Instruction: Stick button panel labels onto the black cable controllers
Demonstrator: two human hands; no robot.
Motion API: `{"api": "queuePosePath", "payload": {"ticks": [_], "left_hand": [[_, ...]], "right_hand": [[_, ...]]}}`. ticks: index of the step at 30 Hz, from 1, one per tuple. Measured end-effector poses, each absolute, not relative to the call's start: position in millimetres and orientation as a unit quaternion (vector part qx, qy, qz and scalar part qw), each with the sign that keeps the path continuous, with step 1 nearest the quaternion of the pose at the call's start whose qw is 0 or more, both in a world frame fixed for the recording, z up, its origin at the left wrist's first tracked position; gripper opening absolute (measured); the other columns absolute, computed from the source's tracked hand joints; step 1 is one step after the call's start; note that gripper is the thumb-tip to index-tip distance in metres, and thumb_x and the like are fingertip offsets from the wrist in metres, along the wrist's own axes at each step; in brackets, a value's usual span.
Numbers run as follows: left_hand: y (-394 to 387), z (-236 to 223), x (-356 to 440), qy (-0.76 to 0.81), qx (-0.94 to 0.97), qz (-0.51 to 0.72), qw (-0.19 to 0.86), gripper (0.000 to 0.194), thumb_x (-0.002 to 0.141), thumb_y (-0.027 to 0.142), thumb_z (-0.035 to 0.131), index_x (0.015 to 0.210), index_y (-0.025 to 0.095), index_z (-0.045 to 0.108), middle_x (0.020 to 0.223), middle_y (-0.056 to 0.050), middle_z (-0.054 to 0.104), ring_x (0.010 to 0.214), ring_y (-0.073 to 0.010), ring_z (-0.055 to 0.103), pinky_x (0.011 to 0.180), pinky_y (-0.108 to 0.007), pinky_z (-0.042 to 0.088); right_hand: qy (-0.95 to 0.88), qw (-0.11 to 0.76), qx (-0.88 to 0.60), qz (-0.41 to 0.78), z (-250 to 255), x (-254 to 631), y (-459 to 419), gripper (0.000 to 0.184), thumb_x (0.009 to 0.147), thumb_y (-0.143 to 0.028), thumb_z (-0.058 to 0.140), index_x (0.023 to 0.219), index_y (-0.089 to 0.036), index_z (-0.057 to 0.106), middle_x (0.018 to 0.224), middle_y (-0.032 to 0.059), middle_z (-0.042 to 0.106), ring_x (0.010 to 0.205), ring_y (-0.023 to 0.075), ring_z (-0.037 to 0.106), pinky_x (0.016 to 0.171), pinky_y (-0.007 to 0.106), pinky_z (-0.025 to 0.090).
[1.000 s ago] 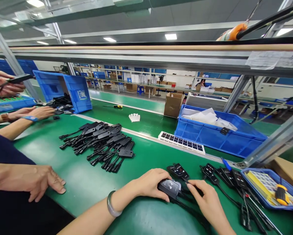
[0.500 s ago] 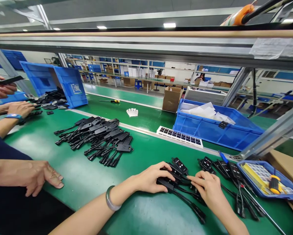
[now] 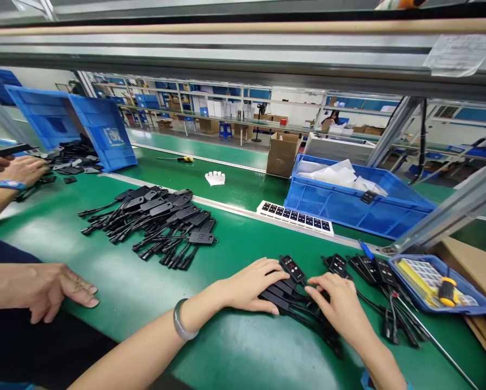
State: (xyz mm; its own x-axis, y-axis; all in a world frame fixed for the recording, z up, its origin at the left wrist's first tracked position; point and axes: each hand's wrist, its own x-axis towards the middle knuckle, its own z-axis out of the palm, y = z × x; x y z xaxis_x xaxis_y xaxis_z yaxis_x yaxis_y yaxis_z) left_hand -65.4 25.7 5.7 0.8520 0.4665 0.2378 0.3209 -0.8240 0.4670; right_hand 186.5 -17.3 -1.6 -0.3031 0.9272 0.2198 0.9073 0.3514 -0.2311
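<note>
My left hand (image 3: 256, 287) lies over a bunch of small black controllers (image 3: 277, 299) with cables, its fingers on top and its thumb along the near side. My right hand (image 3: 339, 300) hovers at the cable side of the bunch, its thumb and forefinger slightly apart and pointing left; what lies under its palm is hidden. Between and beyond the hands, a black controller (image 3: 292, 268) shows a face with small buttons and red marks. Right of my right hand lie more black controllers (image 3: 385, 271), their cables trailing towards me.
A pile of black controllers (image 3: 157, 216) lies left of centre. A co-worker's hand (image 3: 64, 290) rests at the left edge; others handle parts beside a blue bin (image 3: 115, 135). A label strip (image 3: 294, 218), a blue crate (image 3: 348, 208) and a blue tray (image 3: 478, 310) with a screwdriver stand rightward.
My left hand's fingers have straightened and lie flatter over the controllers. My right thumb and forefinger have parted a little. The view has shifted slightly.
</note>
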Motion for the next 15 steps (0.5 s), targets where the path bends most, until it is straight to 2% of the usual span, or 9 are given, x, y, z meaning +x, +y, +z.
{"api": "queuePosePath", "payload": {"ticks": [2,4,7,9,12,15], "left_hand": [[23.6,6.9,-63.1,0.214,0.937,0.175,0.212,0.069,0.077,0.062,0.056,0.13,0.02,0.043,0.121,-0.013,0.052,0.117,-0.0277,0.045,0.104,-0.041,0.035],[21.7,6.4,-61.7,0.224,0.937,0.177,0.2,0.07,0.075,0.063,0.057,0.129,0.019,0.045,0.124,-0.015,0.049,0.119,-0.0293,0.043,0.103,-0.042,0.035],[21.4,3.4,-61.4,0.237,0.941,0.173,0.171,0.082,0.075,0.063,0.056,0.14,0.018,0.033,0.146,-0.021,0.024,0.135,-0.0365,0.023,0.108,-0.049,0.026],[22.6,1.5,-61.3,0.23,0.946,0.152,0.169,0.09,0.077,0.063,0.053,0.145,0.016,0.02,0.15,-0.021,0.014,0.139,-0.0381,0.012,0.11,-0.052,0.02],[24.3,1.3,-60.3,0.222,0.947,0.139,0.187,0.09,0.077,0.063,0.054,0.145,0.015,0.02,0.144,-0.02,0.03,0.135,-0.0349,0.024,0.11,-0.048,0.023],[24.0,3.3,-58.4,0.227,0.94,0.161,0.2,0.086,0.075,0.063,0.056,0.142,0.017,0.029,0.134,-0.018,0.042,0.125,-0.0315,0.038,0.106,-0.044,0.031]], "right_hand": [[-0.783,0.149,-0.604,-0.003,-4.2,181.1,-10.6,0.022,0.088,-0.039,0.052,0.086,-0.021,0.066,0.076,0.0051,0.061,0.077,0.0241,0.056,0.07,0.038,0.035],[-0.786,0.136,-0.604,-0.006,-7.3,174.2,-5.5,0.014,0.085,-0.031,0.056,0.078,-0.021,0.064,0.077,0.0047,0.061,0.079,0.0247,0.055,0.071,0.038,0.034],[-0.811,0.155,-0.564,0.015,-7.0,167.3,-5.5,0.009,0.085,-0.022,0.056,0.077,-0.021,0.061,0.079,0.0032,0.061,0.081,0.0228,0.055,0.076,0.039,0.033],[-0.823,0.176,-0.54,0.021,-3.0,170.1,-8.8,0.011,0.087,-0.023,0.053,0.08,-0.022,0.061,0.08,0.0031,0.062,0.082,0.0218,0.057,0.078,0.04,0.034],[-0.804,0.186,-0.565,0.006,4.2,186.2,-11.8,0.022,0.091,-0.033,0.047,0.08,-0.022,0.062,0.08,0.0046,0.065,0.081,0.0222,0.06,0.074,0.036,0.039],[-0.701,0.131,-0.697,-0.073,5.6,202.6,-9.6,0.041,0.087,-0.053,0.047,0.095,-0.014,0.059,0.073,0.0118,0.067,0.067,0.0281,0.064,0.055,0.034,0.04]]}}
